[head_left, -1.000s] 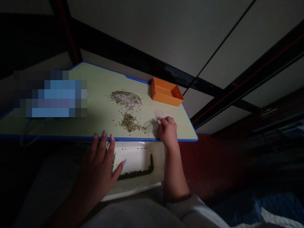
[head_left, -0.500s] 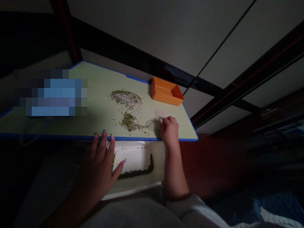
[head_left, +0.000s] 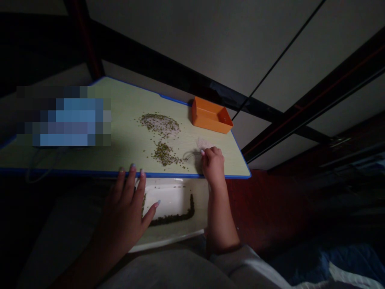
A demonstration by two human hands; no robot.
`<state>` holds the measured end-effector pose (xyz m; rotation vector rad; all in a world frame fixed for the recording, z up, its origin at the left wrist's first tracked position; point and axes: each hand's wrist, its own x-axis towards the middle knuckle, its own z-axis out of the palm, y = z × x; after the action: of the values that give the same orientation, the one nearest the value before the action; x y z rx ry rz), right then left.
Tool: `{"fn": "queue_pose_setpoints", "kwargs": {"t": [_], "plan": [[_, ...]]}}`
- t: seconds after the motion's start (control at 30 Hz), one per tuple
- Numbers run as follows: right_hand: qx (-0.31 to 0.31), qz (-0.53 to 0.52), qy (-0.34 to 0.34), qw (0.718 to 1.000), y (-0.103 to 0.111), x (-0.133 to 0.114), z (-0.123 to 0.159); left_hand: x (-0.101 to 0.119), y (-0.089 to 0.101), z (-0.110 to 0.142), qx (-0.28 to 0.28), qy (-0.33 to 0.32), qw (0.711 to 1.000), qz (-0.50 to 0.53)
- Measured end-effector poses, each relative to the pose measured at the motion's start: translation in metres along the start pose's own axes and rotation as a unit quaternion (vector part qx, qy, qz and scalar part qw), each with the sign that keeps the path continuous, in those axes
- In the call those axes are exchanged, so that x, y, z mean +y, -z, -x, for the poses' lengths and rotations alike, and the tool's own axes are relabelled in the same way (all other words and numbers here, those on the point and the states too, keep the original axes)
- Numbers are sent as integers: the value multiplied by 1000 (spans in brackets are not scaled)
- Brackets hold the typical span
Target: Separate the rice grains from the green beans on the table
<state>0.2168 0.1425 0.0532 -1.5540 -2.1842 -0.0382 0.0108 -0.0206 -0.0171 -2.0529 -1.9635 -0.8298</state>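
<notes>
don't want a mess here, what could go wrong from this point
The green heap lies close to the near edge of the table, so a stray brush of the right hand might send some into the white tub below. The mixed green-and-pale heap sits just beyond it, with strays between, so the two could run together. The orange box stands near the far right corner and might be knocked off if bumped.

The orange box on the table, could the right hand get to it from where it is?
Probably yes: the orange box stands just beyond the right hand, with only a low pale patch between them. The hand seems to pinch a thin curved item, though, which could hamper a grasp.
</notes>
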Motion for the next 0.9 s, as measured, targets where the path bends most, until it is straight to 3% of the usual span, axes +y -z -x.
{"fn": "queue_pose_setpoints", "kwargs": {"t": [0.9], "plan": [[-8,6,26,1000,-1,-2,1,0,0,0,4,-4,1000,9]]}}
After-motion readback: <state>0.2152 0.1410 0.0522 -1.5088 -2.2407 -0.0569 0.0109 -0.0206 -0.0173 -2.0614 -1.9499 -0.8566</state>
